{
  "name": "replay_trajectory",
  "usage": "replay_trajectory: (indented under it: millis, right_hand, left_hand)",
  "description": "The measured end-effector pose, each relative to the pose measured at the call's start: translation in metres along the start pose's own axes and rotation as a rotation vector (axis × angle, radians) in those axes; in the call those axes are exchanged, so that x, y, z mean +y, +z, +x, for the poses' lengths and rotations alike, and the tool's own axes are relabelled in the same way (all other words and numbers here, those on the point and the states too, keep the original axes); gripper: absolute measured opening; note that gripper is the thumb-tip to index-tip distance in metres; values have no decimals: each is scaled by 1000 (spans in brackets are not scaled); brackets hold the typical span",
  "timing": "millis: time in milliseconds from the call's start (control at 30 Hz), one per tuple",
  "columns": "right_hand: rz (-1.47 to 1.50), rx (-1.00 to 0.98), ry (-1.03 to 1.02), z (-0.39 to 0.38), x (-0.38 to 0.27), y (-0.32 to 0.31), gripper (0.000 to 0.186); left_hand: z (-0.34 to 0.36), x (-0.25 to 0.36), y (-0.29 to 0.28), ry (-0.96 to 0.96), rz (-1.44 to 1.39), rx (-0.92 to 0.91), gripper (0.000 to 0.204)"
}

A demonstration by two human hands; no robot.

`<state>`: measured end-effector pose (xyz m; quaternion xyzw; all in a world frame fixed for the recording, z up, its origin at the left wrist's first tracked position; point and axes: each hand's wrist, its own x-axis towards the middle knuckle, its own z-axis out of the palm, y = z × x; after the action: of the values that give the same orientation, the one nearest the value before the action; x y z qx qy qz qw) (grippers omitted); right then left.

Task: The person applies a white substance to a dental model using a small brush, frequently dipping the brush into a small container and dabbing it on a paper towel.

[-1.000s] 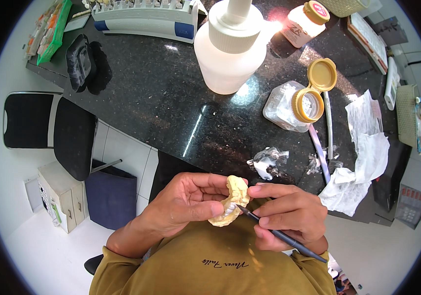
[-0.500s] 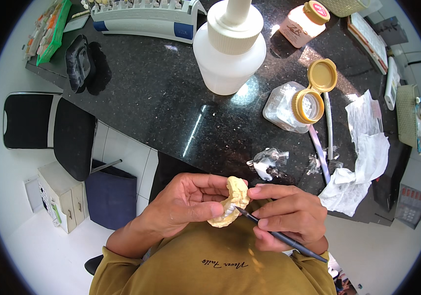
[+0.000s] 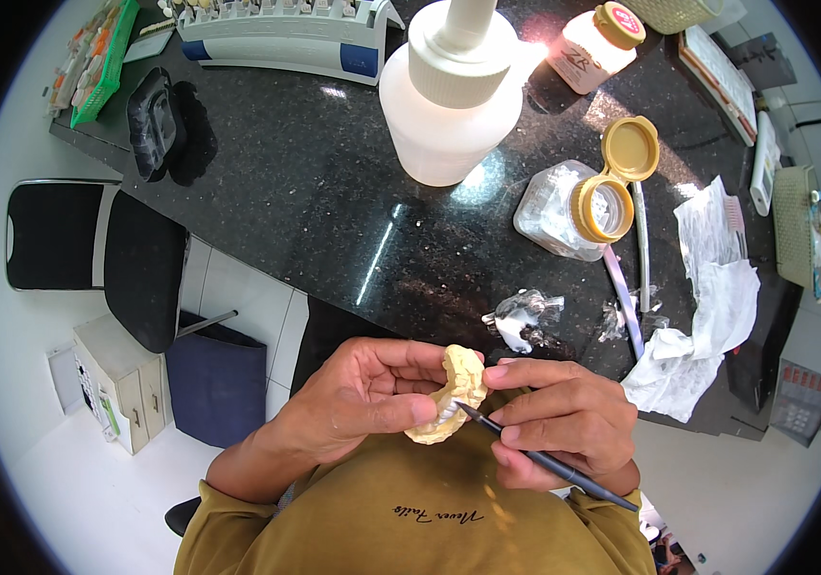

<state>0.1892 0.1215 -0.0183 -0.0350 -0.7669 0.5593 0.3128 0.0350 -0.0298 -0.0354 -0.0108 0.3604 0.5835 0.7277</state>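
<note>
Left hand (image 3: 363,398) gripping pale yellow plaster dental cast (image 3: 456,391) just off the black speckled stone desk's (image 3: 315,201) near edge, right hand (image 3: 564,422) pinching thin dark-handled brush (image 3: 545,460), tip touching the cast, open clear plastic jar with yellow lid (image 3: 573,201) sitting toward the desk's right edge.

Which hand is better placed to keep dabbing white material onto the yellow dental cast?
Right. The right hand grips the thin brush, whose tip sits against the dental cast. The left hand is occupied cradling the cast.
</note>
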Motion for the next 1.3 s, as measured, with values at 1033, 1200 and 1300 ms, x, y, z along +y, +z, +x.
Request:
replay_trajectory:
  millis: [1033,1200,1300]
  right_hand:
    - [29,9,11,-2,1,-1,22]
    - [13,0,23,-1,-1,-1,21]
    - [4,1,9,0,0,-1,21]
  left_hand:
    - [0,2,2,-13,8,-5,58]
    - [1,2,2,-9,-19,-30,51]
    - [1,2,1,-6,-12,-17,54]
